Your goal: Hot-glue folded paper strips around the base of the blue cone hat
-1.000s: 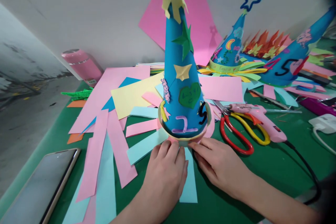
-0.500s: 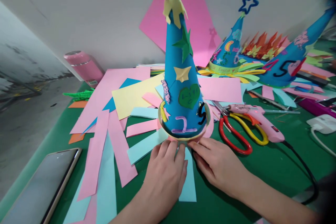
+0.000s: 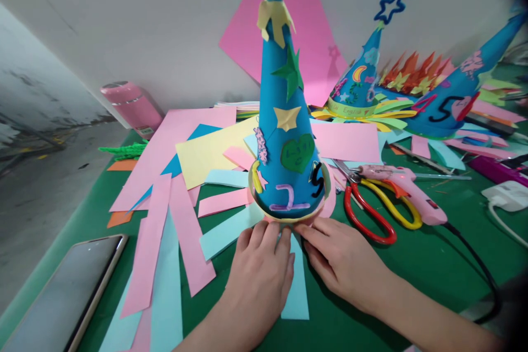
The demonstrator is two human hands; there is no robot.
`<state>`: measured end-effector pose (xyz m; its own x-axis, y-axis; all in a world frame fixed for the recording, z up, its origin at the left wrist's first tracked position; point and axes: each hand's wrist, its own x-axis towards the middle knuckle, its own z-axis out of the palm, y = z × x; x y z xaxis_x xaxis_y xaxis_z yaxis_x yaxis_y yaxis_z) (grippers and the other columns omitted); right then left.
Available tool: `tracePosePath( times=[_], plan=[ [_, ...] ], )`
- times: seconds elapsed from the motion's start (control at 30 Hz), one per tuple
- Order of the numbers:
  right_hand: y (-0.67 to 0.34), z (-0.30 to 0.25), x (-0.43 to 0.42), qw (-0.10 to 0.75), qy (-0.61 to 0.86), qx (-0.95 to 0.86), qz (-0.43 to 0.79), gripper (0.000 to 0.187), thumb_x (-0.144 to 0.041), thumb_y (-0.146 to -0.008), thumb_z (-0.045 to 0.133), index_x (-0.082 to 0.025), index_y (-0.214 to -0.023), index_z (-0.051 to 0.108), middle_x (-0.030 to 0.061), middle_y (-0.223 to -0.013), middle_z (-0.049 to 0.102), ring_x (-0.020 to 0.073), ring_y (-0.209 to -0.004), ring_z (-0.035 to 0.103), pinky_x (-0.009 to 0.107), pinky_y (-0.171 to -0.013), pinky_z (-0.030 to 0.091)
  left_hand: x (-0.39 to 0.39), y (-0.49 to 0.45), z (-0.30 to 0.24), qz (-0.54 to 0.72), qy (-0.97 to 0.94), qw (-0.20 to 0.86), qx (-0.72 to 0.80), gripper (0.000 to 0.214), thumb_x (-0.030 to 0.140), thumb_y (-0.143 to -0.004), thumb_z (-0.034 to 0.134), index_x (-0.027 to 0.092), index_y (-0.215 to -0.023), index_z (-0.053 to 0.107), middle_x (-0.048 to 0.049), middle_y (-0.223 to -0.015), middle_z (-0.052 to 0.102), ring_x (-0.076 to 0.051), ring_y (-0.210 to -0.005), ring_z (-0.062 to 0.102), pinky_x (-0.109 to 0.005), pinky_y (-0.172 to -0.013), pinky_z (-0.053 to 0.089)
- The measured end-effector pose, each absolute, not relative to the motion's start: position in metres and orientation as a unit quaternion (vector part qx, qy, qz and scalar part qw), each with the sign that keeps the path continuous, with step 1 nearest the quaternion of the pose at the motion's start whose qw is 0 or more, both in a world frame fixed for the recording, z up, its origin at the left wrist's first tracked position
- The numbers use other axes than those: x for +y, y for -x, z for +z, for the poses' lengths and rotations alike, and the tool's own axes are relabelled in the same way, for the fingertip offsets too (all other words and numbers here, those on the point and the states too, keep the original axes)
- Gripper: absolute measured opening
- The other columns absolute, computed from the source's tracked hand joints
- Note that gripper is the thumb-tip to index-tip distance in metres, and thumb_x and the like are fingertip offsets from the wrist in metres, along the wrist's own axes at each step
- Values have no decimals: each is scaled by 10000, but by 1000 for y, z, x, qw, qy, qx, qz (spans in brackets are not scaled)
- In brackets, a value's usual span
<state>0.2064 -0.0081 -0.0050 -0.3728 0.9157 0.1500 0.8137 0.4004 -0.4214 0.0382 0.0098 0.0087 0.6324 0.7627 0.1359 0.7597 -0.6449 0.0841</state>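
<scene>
A tall blue paper cone hat stands upright on the green table, decorated with stars, a green heart and numbers, topped by a yellow pipe cleaner. Pink and light blue paper strips fan out from its base. My left hand lies flat, fingers together, pressing a light blue strip at the hat's front rim. My right hand rests beside it, fingertips pressing down at the rim where the strip meets the hat. Neither hand grips anything.
Red and yellow scissors and a pink glue gun with a black cord lie to the right. Two other decorated cone hats sit at the back right. A phone lies at the front left, a pink bottle behind loose coloured sheets.
The view has tilted up slightly, showing more of the hat's top. Both hands stay pressed at the rim, barely moved.
</scene>
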Motion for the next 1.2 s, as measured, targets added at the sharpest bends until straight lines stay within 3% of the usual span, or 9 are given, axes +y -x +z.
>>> tracePosePath(
  times=[0.47,0.73,0.97,1.1,1.2],
  plan=[
    [-205,-3,-8,207,528,-816,111,289,-169,-834,400,-172,-1069,568,82,-906,602,198,-849,568,331,-733,465,9,-39,9,70,-904,17,421,274,218,-855,352,166,-1069,516,-95,-1001,527,-263,-956,467,-426,-765,412],
    [-215,1,-18,398,518,-731,198,211,-187,-836,441,-200,-983,592,51,-882,620,157,-781,589,270,-688,481,-4,-17,21,148,-905,16,398,261,175,-874,329,143,-1040,527,-78,-907,577,-220,-882,503,-388,-762,383],
    [-222,1,-20,468,528,-684,186,163,-234,-836,458,-191,-924,589,47,-829,604,159,-706,563,273,-614,460,-35,8,25,206,-866,51,454,193,160,-854,388,169,-875,580,-54,-825,579,-195,-824,512,-370,-761,385],
    [-224,6,-19,493,541,-665,152,206,-251,-834,459,-200,-1014,546,36,-787,552,149,-651,522,282,-596,453,-51,6,20,216,-858,58,463,197,139,-839,403,173,-918,580,-66,-872,573,-203,-867,509,-374,-787,392],
    [-226,25,-7,511,528,-671,104,368,-260,-807,500,-204,-1167,451,45,-859,530,162,-721,519,316,-674,458,-57,3,15,235,-851,42,468,199,132,-830,418,174,-936,581,-77,-914,574,-219,-914,503,-395,-808,386]
  ],
)
